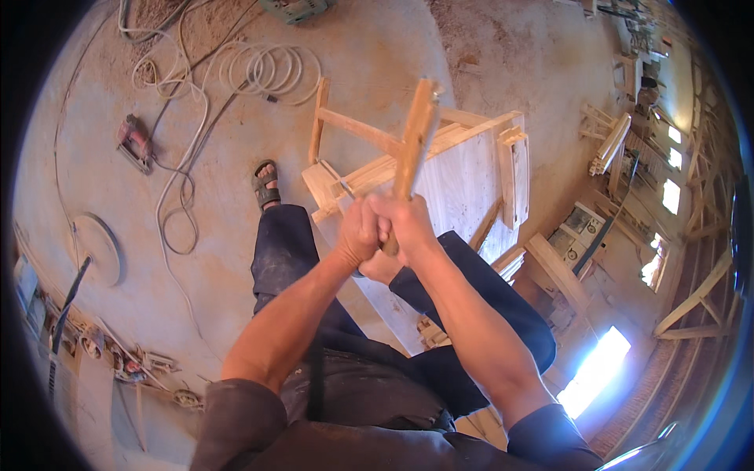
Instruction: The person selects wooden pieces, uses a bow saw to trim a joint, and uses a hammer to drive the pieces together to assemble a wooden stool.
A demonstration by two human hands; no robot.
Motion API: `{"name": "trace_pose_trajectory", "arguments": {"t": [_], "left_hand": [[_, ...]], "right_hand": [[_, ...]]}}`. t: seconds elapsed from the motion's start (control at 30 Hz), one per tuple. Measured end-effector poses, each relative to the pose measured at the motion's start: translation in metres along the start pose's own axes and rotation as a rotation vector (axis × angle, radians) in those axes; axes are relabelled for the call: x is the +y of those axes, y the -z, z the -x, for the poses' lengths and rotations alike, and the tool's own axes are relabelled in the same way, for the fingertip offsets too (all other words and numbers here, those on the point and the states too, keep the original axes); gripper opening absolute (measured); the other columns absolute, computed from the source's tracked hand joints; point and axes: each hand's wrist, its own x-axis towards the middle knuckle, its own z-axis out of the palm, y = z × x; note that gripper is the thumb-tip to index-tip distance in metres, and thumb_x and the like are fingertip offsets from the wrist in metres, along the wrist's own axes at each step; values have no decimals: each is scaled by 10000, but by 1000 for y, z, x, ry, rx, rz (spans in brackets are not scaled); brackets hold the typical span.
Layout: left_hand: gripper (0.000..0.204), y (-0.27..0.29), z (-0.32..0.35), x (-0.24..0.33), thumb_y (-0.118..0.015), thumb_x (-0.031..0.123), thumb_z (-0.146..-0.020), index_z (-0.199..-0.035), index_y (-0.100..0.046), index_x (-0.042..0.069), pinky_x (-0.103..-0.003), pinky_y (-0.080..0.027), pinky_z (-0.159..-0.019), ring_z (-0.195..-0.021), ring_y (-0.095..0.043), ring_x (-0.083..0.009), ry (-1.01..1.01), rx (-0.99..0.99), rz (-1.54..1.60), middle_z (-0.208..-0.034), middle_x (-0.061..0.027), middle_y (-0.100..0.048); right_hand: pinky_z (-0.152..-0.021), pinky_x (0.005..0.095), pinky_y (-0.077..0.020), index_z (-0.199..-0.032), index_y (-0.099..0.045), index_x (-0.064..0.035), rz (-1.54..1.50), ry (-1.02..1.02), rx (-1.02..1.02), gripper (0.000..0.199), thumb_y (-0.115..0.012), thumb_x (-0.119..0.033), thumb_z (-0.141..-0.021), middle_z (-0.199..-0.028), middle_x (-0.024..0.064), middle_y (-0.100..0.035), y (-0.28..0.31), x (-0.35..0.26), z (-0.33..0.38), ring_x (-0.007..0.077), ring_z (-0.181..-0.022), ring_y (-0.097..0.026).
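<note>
Our right hand (406, 218) clamps a wooden bar (416, 145); our left hand (360, 232) curls alongside, hold unclear. Floor (236, 177) opens left of the panel (463, 173).

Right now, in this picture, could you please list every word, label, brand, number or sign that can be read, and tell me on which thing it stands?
None: no text can be read anywhere in this picture.
Red power tool and green tool at the top edge: any markings are too small or blurred to read.
Wooden piece in the right hand: no lettering visible.
</note>
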Motion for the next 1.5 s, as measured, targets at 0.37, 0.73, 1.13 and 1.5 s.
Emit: {"name": "trace_pose_trajectory", "arguments": {"t": [0.37, 0.73, 1.13, 1.5], "left_hand": [[249, -15, 13, -18, -481, 221, -923, -883, -550, -15, -472, -428, -662, -711, -526, -355, -144, 164, -35, -803, -162, -573], [188, -26, 23, 63, -529, 160, -885, -961, -579, -5, -472, -431, -696, -747, -559, -354, -315, 152, -55, -839, -150, -605], [367, 16, 21, -47, -666, 249, -834, -1084, -634, -18, -451, -489, -874, -989, -624, -414, 470, 700, -326, -985, -216, -671], [482, 7, 9, -70, -728, 348, -746, -1098, -667, 24, -477, -529, -884, -1004, -670, -413, 652, 448, -435, -1038, -229, -707]], "right_hand": [[-410, 262, -331, -733, -557, -79, 89, -1, -6, 206, -661, -164, -889, -566, -4, -497, -3, 8, 10, 94, -445, -443], [-432, 282, -370, -680, -532, -69, -7, -35, -19, 248, -696, -130, -856, -542, 43, -498, 2, -33, 62, 131, -448, -467], [-462, 304, -419, -716, -493, -92, -200, 17, -238, 264, -705, -101, -873, -566, 7, -489, 7, -76, 54, 129, -466, -474], [-617, 364, -437, -809, -433, -94, -400, 749, -303, 253, -634, -177, -938, -648, 51, -485, 71, -86, 176, 177, -580, -486]]}}
